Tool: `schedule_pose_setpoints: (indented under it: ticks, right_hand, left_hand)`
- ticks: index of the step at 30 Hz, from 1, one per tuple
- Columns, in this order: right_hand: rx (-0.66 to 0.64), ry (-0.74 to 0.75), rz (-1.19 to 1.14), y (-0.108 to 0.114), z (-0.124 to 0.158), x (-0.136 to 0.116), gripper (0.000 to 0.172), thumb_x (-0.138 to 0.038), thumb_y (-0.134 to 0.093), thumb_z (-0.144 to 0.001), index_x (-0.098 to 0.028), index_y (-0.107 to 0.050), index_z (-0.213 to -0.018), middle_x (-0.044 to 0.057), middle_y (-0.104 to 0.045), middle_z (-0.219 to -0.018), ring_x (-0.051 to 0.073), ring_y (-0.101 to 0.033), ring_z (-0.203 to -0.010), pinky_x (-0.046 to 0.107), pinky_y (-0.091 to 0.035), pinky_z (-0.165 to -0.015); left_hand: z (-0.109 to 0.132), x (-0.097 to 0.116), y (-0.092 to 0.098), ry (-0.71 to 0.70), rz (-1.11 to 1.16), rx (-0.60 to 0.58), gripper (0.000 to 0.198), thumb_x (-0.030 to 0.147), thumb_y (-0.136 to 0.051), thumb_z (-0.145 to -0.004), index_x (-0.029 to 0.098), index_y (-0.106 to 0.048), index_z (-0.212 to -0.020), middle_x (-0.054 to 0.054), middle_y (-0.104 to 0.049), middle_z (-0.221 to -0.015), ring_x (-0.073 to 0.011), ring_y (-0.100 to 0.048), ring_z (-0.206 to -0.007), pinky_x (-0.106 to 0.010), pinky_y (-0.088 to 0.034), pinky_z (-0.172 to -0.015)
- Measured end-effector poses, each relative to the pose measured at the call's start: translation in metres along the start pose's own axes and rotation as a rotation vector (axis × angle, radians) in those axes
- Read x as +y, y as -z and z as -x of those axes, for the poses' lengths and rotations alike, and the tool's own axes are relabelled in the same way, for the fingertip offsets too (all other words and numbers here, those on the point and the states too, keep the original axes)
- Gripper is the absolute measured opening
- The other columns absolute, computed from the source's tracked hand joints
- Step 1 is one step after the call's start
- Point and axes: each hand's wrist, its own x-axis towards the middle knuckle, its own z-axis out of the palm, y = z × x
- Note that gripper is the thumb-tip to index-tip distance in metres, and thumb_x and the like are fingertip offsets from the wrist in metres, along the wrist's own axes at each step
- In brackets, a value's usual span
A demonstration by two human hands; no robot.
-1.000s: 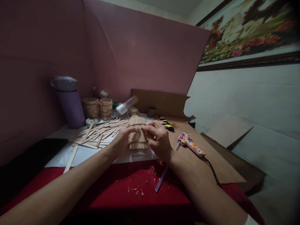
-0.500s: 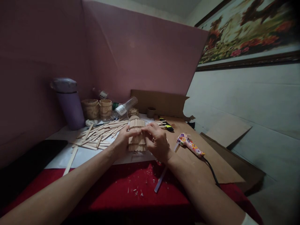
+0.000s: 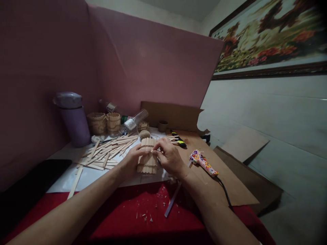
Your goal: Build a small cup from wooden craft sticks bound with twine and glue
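In front of me is a barrel-like piece of craft sticks (image 3: 147,168), their rounded ends making wavy edges, with a raised band near its top and another near its bottom. My left hand (image 3: 130,159) is closed on its left side, thumb lying across the front. My right hand (image 3: 167,156) is at the upper right of the piece, its thumb and forefinger pinched together against the front; whatever is between those fingertips is hidden. Loose craft sticks (image 3: 112,149) lie heaped on white paper to the left. A floral-patterned hot glue gun (image 3: 204,163) rests to the right.
A purple tumbler (image 3: 75,126), two wooden cups (image 3: 113,123), a clear plastic bottle (image 3: 135,120) and twine balls (image 3: 144,135) stand behind. A yellow-black cutter (image 3: 178,139) lies on cardboard (image 3: 230,190). A glue stick (image 3: 173,200) and scraps lie on the red cloth (image 3: 114,217).
The whole view has shifted, so things sit slightly lower. The craft-stick piece has tilted a little, and the right hand's fingers still work at its upper front.
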Motion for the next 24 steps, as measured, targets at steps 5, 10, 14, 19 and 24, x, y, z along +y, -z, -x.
schedule_pose_setpoints:
  ticks: [5, 10, 14, 19, 24]
  right_hand:
    - [0.028, -0.011, -0.002, -0.007, 0.003, 0.000, 0.009, -0.014, -0.050, -0.087, -0.021, -0.051, -0.082, 0.004, -0.057, -0.082, 0.019, -0.054, -0.076, 0.030, -0.042, -0.070]
    - [0.218, -0.168, -0.093, -0.009, 0.003, 0.006, 0.014, -0.013, -0.052, -0.085, -0.022, -0.052, -0.075, 0.000, -0.058, -0.070, 0.017, -0.056, -0.068, 0.026, -0.041, -0.064]
    - [0.084, -0.221, -0.066, -0.010, 0.003, 0.012, 0.019, -0.004, -0.052, -0.080, -0.019, -0.061, -0.073, 0.002, -0.065, -0.072, 0.017, -0.060, -0.071, 0.026, -0.042, -0.066]
    - [-0.153, -0.211, -0.010, -0.016, 0.006, 0.016, 0.023, 0.002, -0.056, -0.074, -0.018, -0.067, -0.074, 0.003, -0.072, -0.078, 0.017, -0.064, -0.075, 0.026, -0.044, -0.069]
    - [-0.256, -0.208, 0.037, -0.005, 0.002, 0.019, 0.022, 0.001, -0.060, -0.073, -0.019, -0.070, -0.076, 0.004, -0.073, -0.081, 0.018, -0.065, -0.077, 0.028, -0.045, -0.070]
  left_hand:
    - [-0.001, 0.002, -0.001, 0.014, -0.032, 0.066, 0.039, 0.021, -0.073, -0.063, 0.015, -0.065, -0.101, -0.008, -0.071, -0.083, -0.0214, -0.067, -0.066, -0.031, -0.055, -0.058]
    - [-0.006, 0.019, 0.011, -0.064, -0.039, 0.212, 0.041, 0.023, -0.072, -0.063, 0.018, -0.063, -0.103, -0.002, -0.066, -0.076, -0.0182, -0.063, -0.060, -0.030, -0.055, -0.047]
    - [-0.010, 0.031, 0.020, -0.144, 0.057, 0.332, 0.035, 0.021, -0.071, -0.061, 0.014, -0.064, -0.094, -0.003, -0.067, -0.074, -0.0176, -0.063, -0.060, -0.031, -0.058, -0.051]
    - [-0.010, 0.032, 0.018, -0.073, 0.115, 0.380, 0.035, 0.020, -0.069, -0.062, 0.013, -0.065, -0.096, -0.004, -0.067, -0.068, -0.0183, -0.063, -0.055, -0.031, -0.056, -0.051]
    - [-0.010, 0.028, 0.015, -0.010, 0.111, 0.349, 0.035, 0.023, -0.070, -0.065, 0.015, -0.066, -0.099, -0.003, -0.067, -0.066, -0.0194, -0.063, -0.055, -0.031, -0.055, -0.050]
